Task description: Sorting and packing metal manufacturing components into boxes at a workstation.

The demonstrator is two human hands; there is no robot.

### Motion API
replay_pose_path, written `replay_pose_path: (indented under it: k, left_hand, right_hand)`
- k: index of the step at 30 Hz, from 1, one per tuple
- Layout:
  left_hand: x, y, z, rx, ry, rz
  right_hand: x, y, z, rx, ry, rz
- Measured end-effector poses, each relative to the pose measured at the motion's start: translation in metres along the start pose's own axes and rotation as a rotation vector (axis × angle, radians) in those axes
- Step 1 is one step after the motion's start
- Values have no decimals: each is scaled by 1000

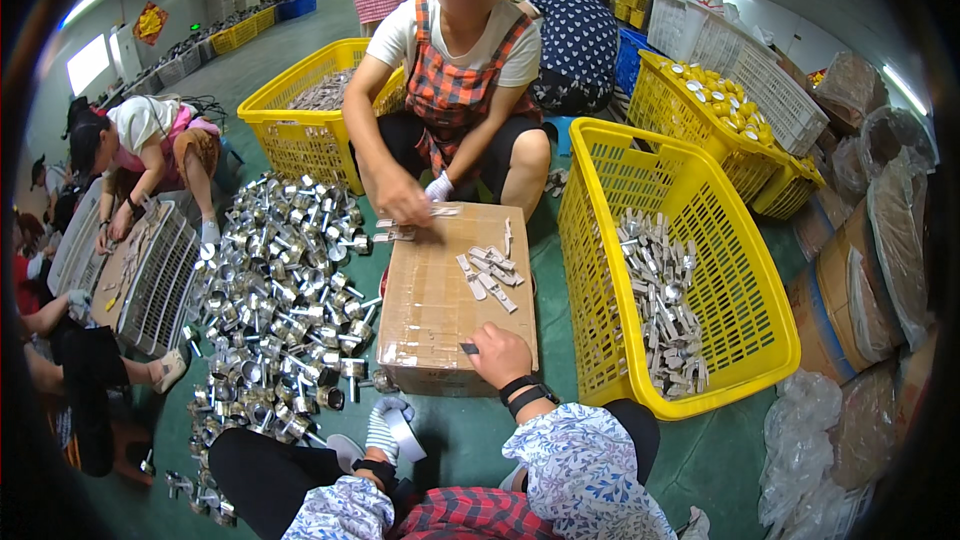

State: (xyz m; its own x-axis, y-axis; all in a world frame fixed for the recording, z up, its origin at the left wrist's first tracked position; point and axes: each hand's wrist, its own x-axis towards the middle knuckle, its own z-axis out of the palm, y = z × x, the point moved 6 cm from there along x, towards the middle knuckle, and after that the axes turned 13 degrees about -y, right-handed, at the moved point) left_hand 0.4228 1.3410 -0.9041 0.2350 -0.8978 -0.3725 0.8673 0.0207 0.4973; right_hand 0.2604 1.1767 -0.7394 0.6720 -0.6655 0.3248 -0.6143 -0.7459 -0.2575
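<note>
Low in front of me, my left hand, in a striped glove, is closed around a pale silvery ring-shaped part, whose exact kind I cannot make out. My right hand is bare and rests over the near right corner of a taped cardboard box. A small dark flat piece is pinched in its fingers. Several flat metal clip-like pieces lie on the box, beyond that hand. Across from me, a co-worker's blurred hand hovers over more such pieces at the far left edge.
Left of the box, shiny metal cups with stems cover the green floor. A yellow crate of metal strips stands close on the right. Another yellow crate is beyond the pile. Plastic bags lie at the right; people work around a grey crate.
</note>
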Motion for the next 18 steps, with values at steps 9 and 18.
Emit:
replay_pose_path:
  k: [9, 18]
  left_hand:
    - [2, -3, -4, -18, -28, -12]
    - [7, -7, -14, -29, -51, 5]
  right_hand:
    - [0, -1, -1, 0, -3, 5]
    - [0, 0, -1, -5, 5, 11]
